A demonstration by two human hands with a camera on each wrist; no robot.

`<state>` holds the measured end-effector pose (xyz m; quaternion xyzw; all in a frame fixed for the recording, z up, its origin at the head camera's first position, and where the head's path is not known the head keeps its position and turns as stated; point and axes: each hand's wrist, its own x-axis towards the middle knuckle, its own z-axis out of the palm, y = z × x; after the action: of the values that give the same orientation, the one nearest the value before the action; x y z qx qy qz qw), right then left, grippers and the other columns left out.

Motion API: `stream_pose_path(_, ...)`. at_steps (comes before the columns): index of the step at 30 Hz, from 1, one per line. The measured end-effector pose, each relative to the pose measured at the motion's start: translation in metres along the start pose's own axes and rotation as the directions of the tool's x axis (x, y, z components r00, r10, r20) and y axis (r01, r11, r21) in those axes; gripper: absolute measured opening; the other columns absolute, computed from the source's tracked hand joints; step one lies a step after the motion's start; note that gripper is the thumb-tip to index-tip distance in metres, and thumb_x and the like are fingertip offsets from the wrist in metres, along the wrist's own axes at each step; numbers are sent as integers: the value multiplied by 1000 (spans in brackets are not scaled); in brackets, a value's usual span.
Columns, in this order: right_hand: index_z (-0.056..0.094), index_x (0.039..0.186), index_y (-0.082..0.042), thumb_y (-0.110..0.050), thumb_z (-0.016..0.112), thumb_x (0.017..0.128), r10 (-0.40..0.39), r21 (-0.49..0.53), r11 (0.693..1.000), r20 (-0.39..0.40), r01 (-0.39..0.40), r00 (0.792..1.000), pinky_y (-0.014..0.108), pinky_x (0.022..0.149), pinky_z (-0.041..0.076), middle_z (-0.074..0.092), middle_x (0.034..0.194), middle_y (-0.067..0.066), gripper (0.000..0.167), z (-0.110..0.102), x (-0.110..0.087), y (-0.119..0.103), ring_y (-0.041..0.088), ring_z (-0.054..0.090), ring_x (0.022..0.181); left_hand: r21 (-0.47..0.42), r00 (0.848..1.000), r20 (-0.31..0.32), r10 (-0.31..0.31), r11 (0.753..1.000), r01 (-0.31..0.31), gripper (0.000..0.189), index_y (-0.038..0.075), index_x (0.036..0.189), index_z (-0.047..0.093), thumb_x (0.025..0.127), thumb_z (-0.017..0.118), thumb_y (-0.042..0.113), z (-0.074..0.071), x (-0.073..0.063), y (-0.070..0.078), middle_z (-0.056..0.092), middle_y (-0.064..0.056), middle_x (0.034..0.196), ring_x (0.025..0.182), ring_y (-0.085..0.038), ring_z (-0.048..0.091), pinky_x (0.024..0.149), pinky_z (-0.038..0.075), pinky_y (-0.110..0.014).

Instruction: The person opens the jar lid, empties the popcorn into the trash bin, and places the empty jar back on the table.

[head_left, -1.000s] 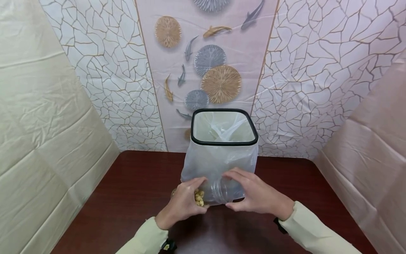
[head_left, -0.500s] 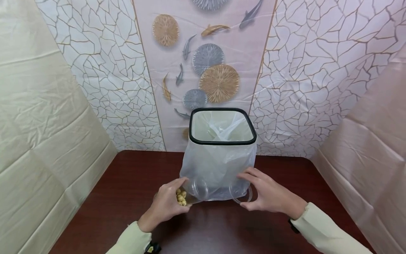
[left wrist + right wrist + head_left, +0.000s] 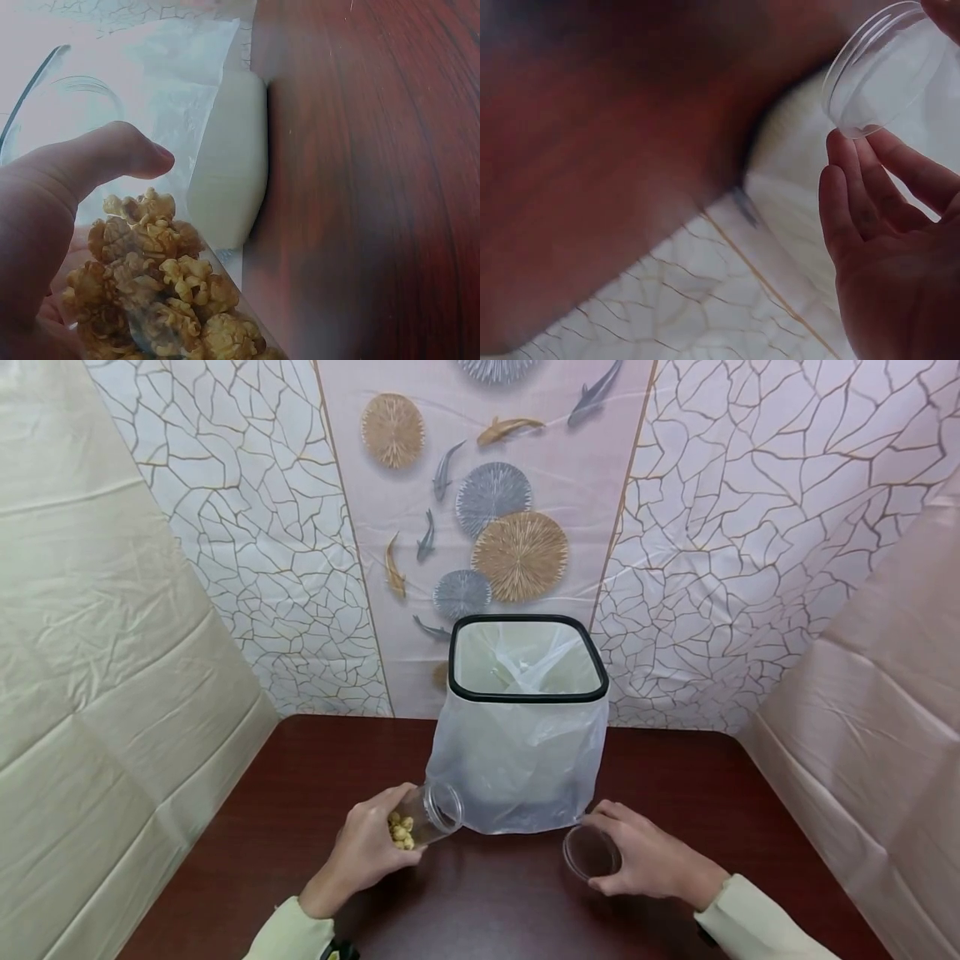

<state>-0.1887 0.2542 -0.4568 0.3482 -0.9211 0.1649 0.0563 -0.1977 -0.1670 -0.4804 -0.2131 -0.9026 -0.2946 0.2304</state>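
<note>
My left hand [image 3: 365, 841] grips a clear plastic jar [image 3: 427, 814], tilted with its open mouth toward the right. Caramel popcorn [image 3: 161, 281] lies in the jar's lower part, close to the palm in the left wrist view. On the right, my right hand [image 3: 648, 852] pinches a clear round lid [image 3: 591, 852] by its rim, between thumb and fingers. The lid [image 3: 881, 71] is apart from the jar and held over the table. Behind both hands stands a white trash bin [image 3: 525, 760] with a black rim and a translucent bag folded over its outside.
A dark red-brown wooden table [image 3: 495, 910] lies under the hands. Patterned cloth [image 3: 517, 485] with fish and round motifs hangs behind the bin. Beige cloth walls [image 3: 112, 693] flank the table on both sides.
The lid has come away from the jar. My left hand has moved left with the jar, and my right hand has moved right and lower with the lid.
</note>
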Motion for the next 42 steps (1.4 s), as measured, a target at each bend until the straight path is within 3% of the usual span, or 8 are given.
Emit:
stream_pose_path(9,69,128,-5,-47,91,75,103,-28,995,154,-100,983,34,84,59,60,122,4,71,26,-13,11,17,62,105,9,1000,4,-17,1000,17,80,16,129,70,55,100,26,0,-2,-1,76,0,115,91,-16,72,76,59,-30)
stream_pose_path(17,69,127,-3,-49,90,76,112,13,993,167,-116,980,28,79,57,57,114,-2,72,31,-17,13,7,57,97,18,1000,8,-25,1000,24,81,16,129,69,54,99,26,-1,-3,-2,76,2,114,90,-12,70,75,59,-27)
stream_pose_path(22,68,131,-2,-61,83,81,142,-36,990,136,-139,980,38,91,60,62,123,2,79,21,-18,13,15,63,110,34,1000,-4,-21,999,21,78,18,126,70,55,100,26,-8,-1,-5,76,2,112,91,-13,71,76,60,-29)
stream_pose_path(25,66,135,-1,-65,76,86,193,-64,980,87,-187,977,53,104,56,65,135,16,82,3,-17,13,32,64,126,43,1000,-6,-25,999,25,77,17,126,69,56,100,25,-17,4,-8,76,1,112,91,-14,71,76,60,-31)
stream_pose_path(29,60,143,2,-62,70,93,226,-69,972,8,-225,974,65,111,48,59,146,27,81,-33,-9,16,48,57,136,50,1000,-19,-7,999,8,77,15,127,69,57,100,23,-34,17,-12,76,-2,110,91,-16,72,77,62,-36)
stream_pose_path(34,46,155,1,-55,61,102,247,-64,966,-51,-250,968,69,118,37,49,158,28,79,-86,6,16,51,46,146,60,998,-48,43,997,-40,79,10,128,68,57,101,21,-60,39,-17,77,-5,109,94,-19,72,81,63,-43)
stream_pose_path(38,34,163,-2,-52,59,104,242,-87,964,-92,-250,966,69,120,32,40,165,26,81,-125,25,13,51,39,150,90,997,-53,49,995,-44,80,4,130,67,59,100,22,-82,61,-17,77,-12,110,93,-25,73,81,63,-46)
stream_pose_path(42,22,169,-8,-54,56,105,249,-113,960,-81,-257,965,69,123,29,30,171,25,86,-155,45,7,50,32,155,114,996,-44,78,991,-72,75,-2,127,68,62,98,21,-105,87,-13,78,-16,108,89,-29,74,77,62,-47)
